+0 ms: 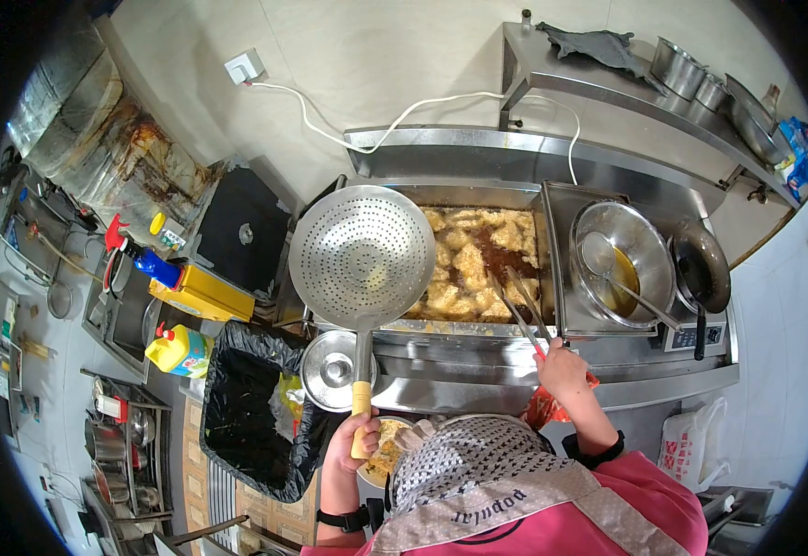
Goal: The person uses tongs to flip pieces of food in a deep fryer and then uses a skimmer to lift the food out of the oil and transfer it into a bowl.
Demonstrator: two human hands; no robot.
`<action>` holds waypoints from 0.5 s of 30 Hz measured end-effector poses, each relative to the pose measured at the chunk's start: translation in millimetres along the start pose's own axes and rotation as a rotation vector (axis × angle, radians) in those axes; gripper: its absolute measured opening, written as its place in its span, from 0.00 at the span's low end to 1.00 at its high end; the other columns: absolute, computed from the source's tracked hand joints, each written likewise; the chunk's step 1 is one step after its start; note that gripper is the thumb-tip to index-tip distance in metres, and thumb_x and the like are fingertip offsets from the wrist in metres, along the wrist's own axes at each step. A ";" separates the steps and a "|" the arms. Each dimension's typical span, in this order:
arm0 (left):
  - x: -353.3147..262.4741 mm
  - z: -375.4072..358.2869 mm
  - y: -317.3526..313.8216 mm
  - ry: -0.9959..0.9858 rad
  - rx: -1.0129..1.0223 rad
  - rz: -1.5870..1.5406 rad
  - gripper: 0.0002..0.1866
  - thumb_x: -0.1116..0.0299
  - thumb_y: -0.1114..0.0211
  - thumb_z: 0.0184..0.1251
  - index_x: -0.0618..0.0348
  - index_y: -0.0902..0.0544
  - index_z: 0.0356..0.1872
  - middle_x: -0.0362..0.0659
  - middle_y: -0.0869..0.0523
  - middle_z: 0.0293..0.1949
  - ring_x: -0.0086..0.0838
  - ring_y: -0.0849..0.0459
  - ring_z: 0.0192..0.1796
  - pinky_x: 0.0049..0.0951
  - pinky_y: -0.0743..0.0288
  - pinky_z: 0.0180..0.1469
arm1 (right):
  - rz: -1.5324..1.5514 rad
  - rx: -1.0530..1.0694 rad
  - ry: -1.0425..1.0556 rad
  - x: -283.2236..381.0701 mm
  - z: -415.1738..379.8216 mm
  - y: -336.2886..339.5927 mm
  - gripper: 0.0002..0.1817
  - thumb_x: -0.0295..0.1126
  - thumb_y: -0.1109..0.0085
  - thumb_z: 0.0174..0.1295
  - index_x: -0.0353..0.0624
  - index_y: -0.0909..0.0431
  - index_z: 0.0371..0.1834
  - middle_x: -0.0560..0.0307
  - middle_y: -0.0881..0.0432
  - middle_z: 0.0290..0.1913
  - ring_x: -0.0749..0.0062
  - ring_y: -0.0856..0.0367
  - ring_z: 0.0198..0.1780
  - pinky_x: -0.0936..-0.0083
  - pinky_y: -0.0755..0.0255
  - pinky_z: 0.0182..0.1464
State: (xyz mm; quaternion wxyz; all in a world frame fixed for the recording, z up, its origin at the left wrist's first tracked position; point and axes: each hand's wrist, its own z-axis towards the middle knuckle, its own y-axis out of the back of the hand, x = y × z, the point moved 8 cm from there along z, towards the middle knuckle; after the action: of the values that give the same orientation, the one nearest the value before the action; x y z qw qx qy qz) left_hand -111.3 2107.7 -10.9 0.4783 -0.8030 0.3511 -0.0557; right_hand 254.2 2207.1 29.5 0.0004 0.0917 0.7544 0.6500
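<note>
My left hand (pixel 355 439) is closed around the yellow handle of a large perforated skimmer (pixel 362 255), whose round bowl is raised over the left end of the fryer (pixel 552 259). With my right hand (pixel 561 369) I grip metal tongs (pixel 526 320) with red on the grips. The tong tips reach into the dark oil among battered, golden fried pieces (pixel 469 264). Whether the tips hold a piece is unclear. Below my left hand, partly hidden, is a bowl of yellowish food (pixel 387 449).
Right of the fryer stand a steel bowl (pixel 622 264) with oil and a ladle, and a dark pan (pixel 700 269). A round metal lid (pixel 337 371), a black-lined bin (pixel 256 408) and spray bottles (pixel 149 264) are at left. A shelf (pixel 608 74) holds pots above.
</note>
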 end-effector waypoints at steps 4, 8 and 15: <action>-0.2 -0.9 -2.3 0.002 0.000 -0.002 0.13 0.68 0.43 0.62 0.60 0.29 0.46 0.35 0.32 0.23 0.17 0.36 0.18 0.16 0.40 0.18 | -0.002 0.010 -0.005 1.9 -1.2 4.0 0.23 0.45 0.45 0.57 0.32 0.34 0.37 0.41 0.20 0.26 0.49 0.18 0.30 0.63 0.24 0.32; -0.1 -0.7 -2.4 0.003 0.002 -0.001 0.13 0.68 0.43 0.62 0.60 0.29 0.46 0.35 0.32 0.23 0.17 0.36 0.18 0.16 0.40 0.18 | 0.004 0.008 -0.002 2.2 -1.3 4.3 0.22 0.45 0.45 0.57 0.32 0.34 0.37 0.42 0.20 0.26 0.49 0.18 0.29 0.63 0.24 0.32; -0.2 -0.6 -3.3 -0.004 0.003 -0.010 0.13 0.68 0.43 0.62 0.61 0.29 0.45 0.35 0.32 0.23 0.17 0.36 0.18 0.16 0.41 0.17 | 0.000 0.006 0.005 0.2 0.0 0.4 0.22 0.45 0.45 0.58 0.32 0.34 0.37 0.42 0.20 0.25 0.50 0.18 0.29 0.63 0.24 0.32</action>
State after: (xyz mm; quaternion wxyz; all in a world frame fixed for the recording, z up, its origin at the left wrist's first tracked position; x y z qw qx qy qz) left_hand -110.0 2108.4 -7.9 0.4801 -0.8041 0.3458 -0.0571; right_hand 254.0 2207.2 30.0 -0.0016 0.0902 0.7562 0.6481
